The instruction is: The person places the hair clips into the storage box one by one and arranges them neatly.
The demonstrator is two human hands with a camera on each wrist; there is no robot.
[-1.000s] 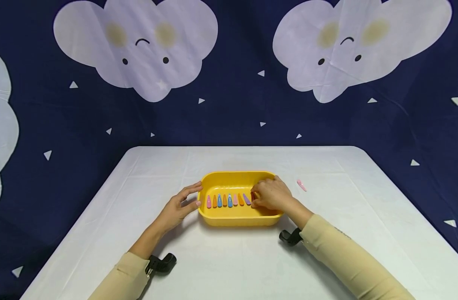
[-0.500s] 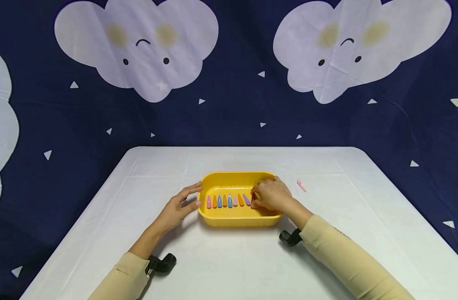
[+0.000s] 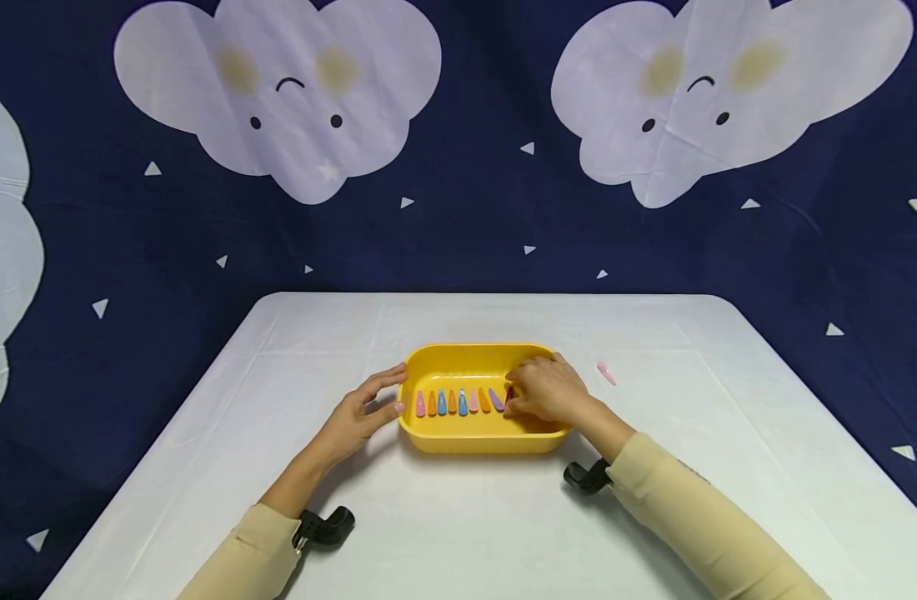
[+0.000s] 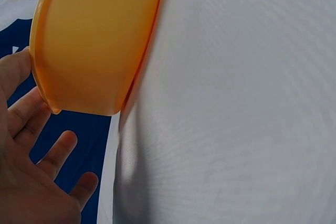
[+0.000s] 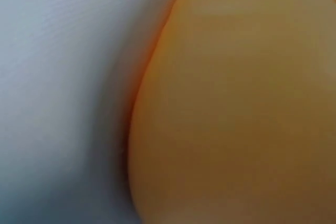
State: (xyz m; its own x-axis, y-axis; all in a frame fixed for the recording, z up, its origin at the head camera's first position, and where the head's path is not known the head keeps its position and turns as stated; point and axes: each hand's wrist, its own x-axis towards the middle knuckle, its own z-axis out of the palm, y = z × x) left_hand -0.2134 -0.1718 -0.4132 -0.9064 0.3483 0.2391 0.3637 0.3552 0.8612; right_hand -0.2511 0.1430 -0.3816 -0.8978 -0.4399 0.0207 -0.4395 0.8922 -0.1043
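A yellow rectangular tub (image 3: 484,445) with rounded corners stands on the white table. Along its floor lies a row of several snap hair clips, among them a blue one (image 3: 462,402) and a tilted purple one (image 3: 496,399) at the right end. Beside the purple clip, my right hand (image 3: 548,390) reaches inside the tub and pinches a dark red hair clip (image 3: 510,395), mostly covered by the fingers. My left hand (image 3: 364,412) touches the tub's left rim with spread fingers. The left wrist view shows those fingertips (image 4: 21,69) against the rim. Only the tub's wall (image 5: 236,103) fills the right wrist view.
A pink hair clip (image 3: 606,372) lies on the table (image 3: 458,525) to the right of the tub. Behind the table hangs a dark blue cloth (image 3: 473,225) printed with clouds. Black wrist cameras (image 3: 327,527) sit at both sleeves.
The head view has shifted very slightly. Both hands, the tub and the clips stay in essentially the same places.
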